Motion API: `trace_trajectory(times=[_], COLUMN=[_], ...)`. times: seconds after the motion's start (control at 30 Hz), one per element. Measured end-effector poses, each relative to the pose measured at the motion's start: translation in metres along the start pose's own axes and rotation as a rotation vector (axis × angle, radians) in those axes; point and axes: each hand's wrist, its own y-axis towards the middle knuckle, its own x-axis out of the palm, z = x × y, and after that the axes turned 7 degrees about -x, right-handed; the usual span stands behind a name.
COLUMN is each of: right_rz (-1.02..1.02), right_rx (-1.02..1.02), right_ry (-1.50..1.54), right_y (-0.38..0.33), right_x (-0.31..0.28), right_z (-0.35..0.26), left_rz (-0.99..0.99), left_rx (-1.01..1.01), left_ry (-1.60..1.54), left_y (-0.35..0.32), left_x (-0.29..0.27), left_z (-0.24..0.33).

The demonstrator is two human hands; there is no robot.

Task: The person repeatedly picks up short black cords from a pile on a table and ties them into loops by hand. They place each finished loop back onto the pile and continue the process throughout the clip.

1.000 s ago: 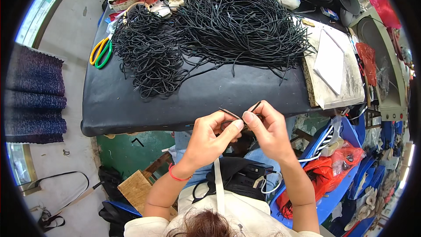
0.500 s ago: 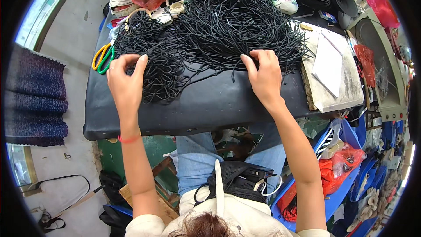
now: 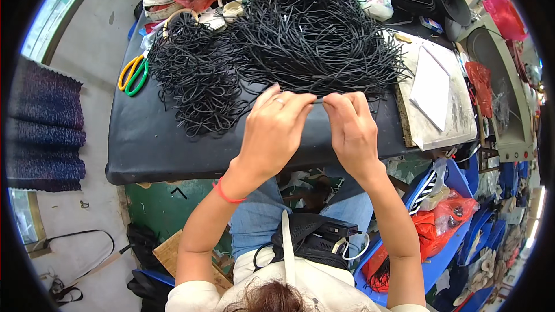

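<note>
Black cord (image 3: pixel 319 102) in narrow pinch of left hand (image 3: pixel 274 130) and right hand (image 3: pixel 354 130), near larger cord pile (image 3: pixel 318 40)

A large, tangled heap of thin, matt-black, round cords (image 3: pixel 318 34) spreads over the middle of the black-covered desk (image 3: pixel 167 153), reaching well toward its far edge. The strands lie loose, curving across one another, with many cut ends fanning out on the right flank and along the side facing the near edge. A smaller pile of black, looped and kinked cords (image 3: pixel 193 78) lies nearer the left edge, its lower tip closer to the near edge than the large heap; stray strands bridge the two. A short dark stretch of thin cord (image 3: pixel 319 101) shows between the pinched fingertips of the left grip (image 3: pixel 274 130) and right grip (image 3: pixel 354 130), just in front of the heap.
</note>
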Motion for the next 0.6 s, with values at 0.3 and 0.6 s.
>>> trace_trajectory(times=[0.3,0.6], right_rz=[0.104,-0.024], right_rx=[-0.067,0.244], right_ry=[-0.052,0.463], right_y=[-0.007,-0.009], right_x=[-0.022,0.0], right_z=[-0.005,-0.041], left_rz=[-0.283,-0.111], left_rx=[-0.564,-0.93], left_ry=[-0.68,-1.471], left_y=[-0.05,-0.049], left_x=[-0.021,0.002], left_z=[0.006,0.012])
